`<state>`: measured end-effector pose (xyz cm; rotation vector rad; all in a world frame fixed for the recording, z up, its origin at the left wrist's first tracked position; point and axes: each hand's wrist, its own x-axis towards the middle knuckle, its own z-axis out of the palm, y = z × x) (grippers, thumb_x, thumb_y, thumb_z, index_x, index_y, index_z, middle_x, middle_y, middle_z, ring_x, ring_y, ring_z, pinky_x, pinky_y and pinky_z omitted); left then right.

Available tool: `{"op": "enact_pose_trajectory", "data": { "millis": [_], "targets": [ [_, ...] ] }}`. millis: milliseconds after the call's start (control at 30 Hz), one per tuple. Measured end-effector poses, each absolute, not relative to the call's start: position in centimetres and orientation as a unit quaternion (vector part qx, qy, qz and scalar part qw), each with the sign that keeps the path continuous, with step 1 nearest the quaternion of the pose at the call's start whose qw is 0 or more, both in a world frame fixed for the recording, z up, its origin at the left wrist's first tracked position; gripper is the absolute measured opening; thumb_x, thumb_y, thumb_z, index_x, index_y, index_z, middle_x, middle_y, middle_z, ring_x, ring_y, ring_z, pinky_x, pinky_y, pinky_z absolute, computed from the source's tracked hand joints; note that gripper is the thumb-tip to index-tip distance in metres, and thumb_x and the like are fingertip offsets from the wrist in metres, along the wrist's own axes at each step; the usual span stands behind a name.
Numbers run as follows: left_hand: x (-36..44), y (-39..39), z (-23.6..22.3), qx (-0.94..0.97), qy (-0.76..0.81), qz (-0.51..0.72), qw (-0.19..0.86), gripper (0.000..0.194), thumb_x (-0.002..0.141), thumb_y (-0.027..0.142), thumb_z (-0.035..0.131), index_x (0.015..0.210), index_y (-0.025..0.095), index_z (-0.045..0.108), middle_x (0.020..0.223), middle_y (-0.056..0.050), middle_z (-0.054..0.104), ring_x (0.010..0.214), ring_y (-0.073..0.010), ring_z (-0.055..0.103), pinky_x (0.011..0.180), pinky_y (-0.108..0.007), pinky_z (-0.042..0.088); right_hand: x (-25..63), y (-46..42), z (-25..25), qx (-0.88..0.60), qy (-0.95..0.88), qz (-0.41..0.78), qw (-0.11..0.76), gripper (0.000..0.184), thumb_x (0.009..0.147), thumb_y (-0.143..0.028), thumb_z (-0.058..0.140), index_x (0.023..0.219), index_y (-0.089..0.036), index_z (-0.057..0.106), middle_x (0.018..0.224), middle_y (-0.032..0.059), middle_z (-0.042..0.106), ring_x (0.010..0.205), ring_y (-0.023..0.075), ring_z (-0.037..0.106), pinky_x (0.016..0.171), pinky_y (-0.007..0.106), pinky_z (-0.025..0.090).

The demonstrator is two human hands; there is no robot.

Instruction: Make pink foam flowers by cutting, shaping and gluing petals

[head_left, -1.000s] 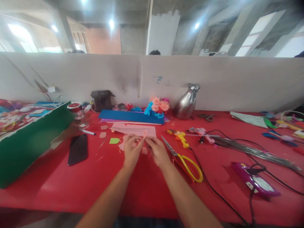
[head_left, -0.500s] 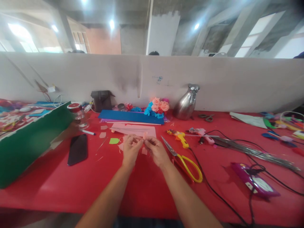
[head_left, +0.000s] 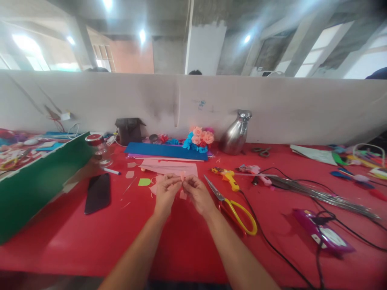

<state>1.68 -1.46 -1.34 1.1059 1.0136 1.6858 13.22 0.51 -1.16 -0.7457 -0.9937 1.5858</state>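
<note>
Between my fingertips is a small pink paper petal [head_left: 183, 175], partly covered by the fingers. My left hand [head_left: 167, 191] pinches it from one side, and my right hand [head_left: 196, 192] grips it from the other. Behind the hands lies a pink paper sheet [head_left: 189, 167] with lines across it. Loose pink pieces [head_left: 130, 174] and a light green cut piece [head_left: 144, 182] are scattered left of my left hand. Scissors with yellow handles [head_left: 242, 217] rest just right of my right hand, their blades slightly apart.
Yellow [head_left: 231, 178] and pink [head_left: 260, 173] glue guns lie at right, cords trailing to a purple power strip [head_left: 322, 231]. A steel jug [head_left: 236, 135], paper flowers [head_left: 202, 137] and blue sheets [head_left: 166, 150] stand behind. At left are a phone [head_left: 97, 193], jar [head_left: 101, 151] and green box [head_left: 42, 185].
The pink petal stood up taller above my fingertips a second ago; now less of it shows between them. Both hands stay close together, and the view has tilted slightly.
</note>
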Motion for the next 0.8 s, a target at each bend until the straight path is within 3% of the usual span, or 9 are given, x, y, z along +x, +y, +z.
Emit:
{"op": "enact_pose_trajectory", "data": {
  "millis": [167,500,800],
  "targets": [
    [1.6,-1.8,-0.8,0.46,0.366,0.655,0.475,0.01,0.069,0.024,0.068,0.075,0.018,0.073,0.088,-0.005,0.054,0.089,-0.0167,0.051,0.077,-0.027,0.042,13.5,0.5,-1.1,-0.288,-0.415,0.687,0.523,0.027,0.059,-0.026,0.08,0.07,-0.021,0.055,0.065,-0.0056,0.051,0.059,0.0084,0.043,0.057,0.021,0.034],
    [1.2,-1.2,-1.1,0.436,0.436,0.67,0.413,0.006,0.062,0.023,0.072,0.067,0.019,0.07,0.085,-0.002,0.056,0.087,-0.0155,0.054,0.08,-0.029,0.041,13.8,0.3,-0.5,-0.319,-0.494,0.586,0.557,0.013,0.068,-0.024,0.069,0.08,-0.022,0.064,0.083,-0.0006,0.061,0.083,0.0154,0.054,0.078,0.028,0.041],
    [1.1,-0.6,-1.9,0.488,0.481,0.636,0.355,0.006,0.069,0.023,0.065,0.071,0.019,0.069,0.081,-0.003,0.065,0.082,-0.0177,0.059,0.079,-0.031,0.044,13.5,-0.3,0.0,-0.34,-0.56,0.486,0.579,0.011,0.073,-0.029,0.064,0.08,-0.022,0.061,0.081,0.0004,0.061,0.08,0.0163,0.056,0.075,0.029,0.043]
  ]
}}
